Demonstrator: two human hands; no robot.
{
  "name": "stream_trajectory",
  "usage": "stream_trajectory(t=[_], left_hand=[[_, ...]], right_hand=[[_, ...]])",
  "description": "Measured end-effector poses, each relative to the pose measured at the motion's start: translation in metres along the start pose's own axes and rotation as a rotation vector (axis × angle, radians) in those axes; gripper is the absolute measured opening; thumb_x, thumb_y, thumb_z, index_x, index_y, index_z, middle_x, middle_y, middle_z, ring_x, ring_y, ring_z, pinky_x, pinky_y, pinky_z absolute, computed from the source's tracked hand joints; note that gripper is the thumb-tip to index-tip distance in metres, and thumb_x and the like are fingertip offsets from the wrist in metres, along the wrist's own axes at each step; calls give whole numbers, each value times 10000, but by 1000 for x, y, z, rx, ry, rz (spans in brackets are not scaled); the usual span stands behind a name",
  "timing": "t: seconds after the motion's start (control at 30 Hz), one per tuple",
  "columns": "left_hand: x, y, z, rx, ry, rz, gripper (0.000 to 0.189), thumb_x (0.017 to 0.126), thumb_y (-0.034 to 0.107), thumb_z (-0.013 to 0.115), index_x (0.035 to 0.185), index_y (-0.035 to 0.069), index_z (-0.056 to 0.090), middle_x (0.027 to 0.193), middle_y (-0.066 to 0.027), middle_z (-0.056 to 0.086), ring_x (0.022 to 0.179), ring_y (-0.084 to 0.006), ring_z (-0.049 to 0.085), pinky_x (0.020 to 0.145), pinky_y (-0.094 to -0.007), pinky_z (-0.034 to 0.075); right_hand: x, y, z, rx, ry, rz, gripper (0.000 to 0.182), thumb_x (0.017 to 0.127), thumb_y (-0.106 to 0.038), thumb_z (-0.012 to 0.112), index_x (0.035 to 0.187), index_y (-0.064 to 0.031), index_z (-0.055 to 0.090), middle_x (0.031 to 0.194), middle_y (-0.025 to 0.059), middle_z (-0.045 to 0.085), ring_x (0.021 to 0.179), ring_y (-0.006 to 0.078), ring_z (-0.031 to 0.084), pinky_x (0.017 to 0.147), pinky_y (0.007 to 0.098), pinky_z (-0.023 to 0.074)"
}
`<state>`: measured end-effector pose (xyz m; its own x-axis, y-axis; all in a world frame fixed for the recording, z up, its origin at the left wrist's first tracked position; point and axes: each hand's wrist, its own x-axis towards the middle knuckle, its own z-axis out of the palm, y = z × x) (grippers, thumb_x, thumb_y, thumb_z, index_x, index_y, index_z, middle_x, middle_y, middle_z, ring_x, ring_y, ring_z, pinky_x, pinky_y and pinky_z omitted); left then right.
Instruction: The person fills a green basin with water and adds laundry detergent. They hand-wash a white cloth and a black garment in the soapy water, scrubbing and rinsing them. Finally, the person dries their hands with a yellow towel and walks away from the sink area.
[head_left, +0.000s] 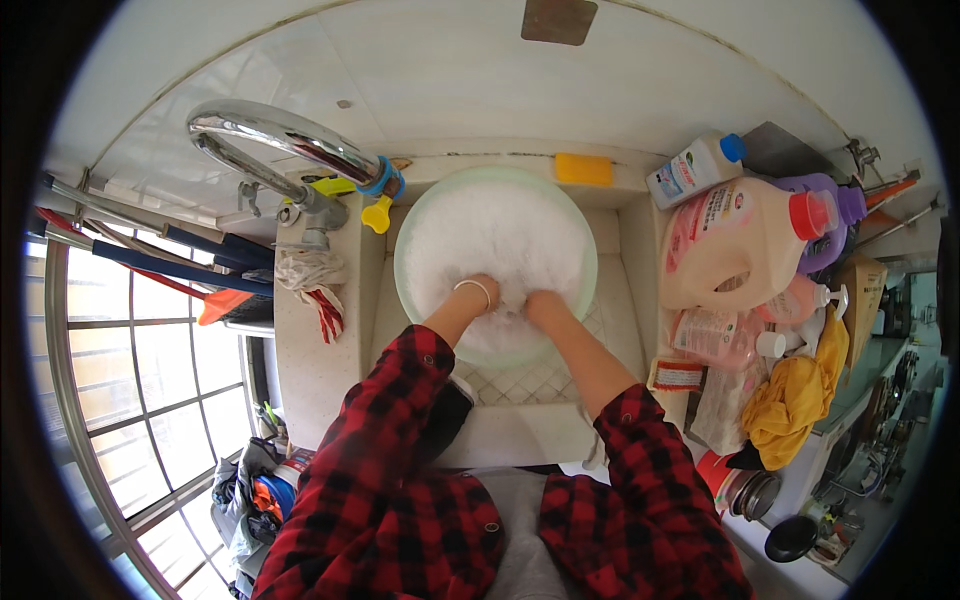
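Note:
A round pale-green basin (589, 292) sits inside the stone-like sink (525, 431), filled with thick white foam (495, 217). Both of my hands reach down into the suds near the basin's front half. On my left hand (481, 291) a light bracelet (484, 285) circles the wrist, and the fingers vanish under the foam. To its right, my right hand (541, 304) is sunk in to about the wrist. Whatever either hand touches beneath the suds is hidden.
A chrome faucet (300, 142) with a yellow nozzle (377, 215) arches at the left. A yellow sponge (583, 169) rests on the back ledge. Along the right ledge crowd a large detergent jug (739, 247), a white bottle (694, 172), a scrub brush (675, 375) and a yellow cloth (787, 405).

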<state>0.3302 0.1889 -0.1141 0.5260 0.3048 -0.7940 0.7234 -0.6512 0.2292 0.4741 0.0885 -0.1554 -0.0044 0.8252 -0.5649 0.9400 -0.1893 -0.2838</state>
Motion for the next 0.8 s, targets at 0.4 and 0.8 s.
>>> stream_trajectory(t=[0.4, 0.8], left_hand=[[-111, -24, -39, -556, 683, 133, 457, 743, 79, 676, 1188, 46, 575, 945, -246, 655, 948, -394, 622, 825, -445, 493], [-161, 23, -50, -837, 1171, 366, 359, 730, -39, 631, 1067, 66, 568, 1048, -159, 585, 991, -345, 578, 817, -389, 479]], right_hand=[[-64, -9, -85, 846, 261, 80, 334, 813, -53, 606, 1145, -19, 619, 1044, 155, 664, 991, 273, 623, 863, 361, 483], [-106, -13, -110, 361, 785, -273, 206, 703, 98, 565, 801, -42, 680, 1063, 74, 659, 943, 293, 608, 818, 359, 507]])
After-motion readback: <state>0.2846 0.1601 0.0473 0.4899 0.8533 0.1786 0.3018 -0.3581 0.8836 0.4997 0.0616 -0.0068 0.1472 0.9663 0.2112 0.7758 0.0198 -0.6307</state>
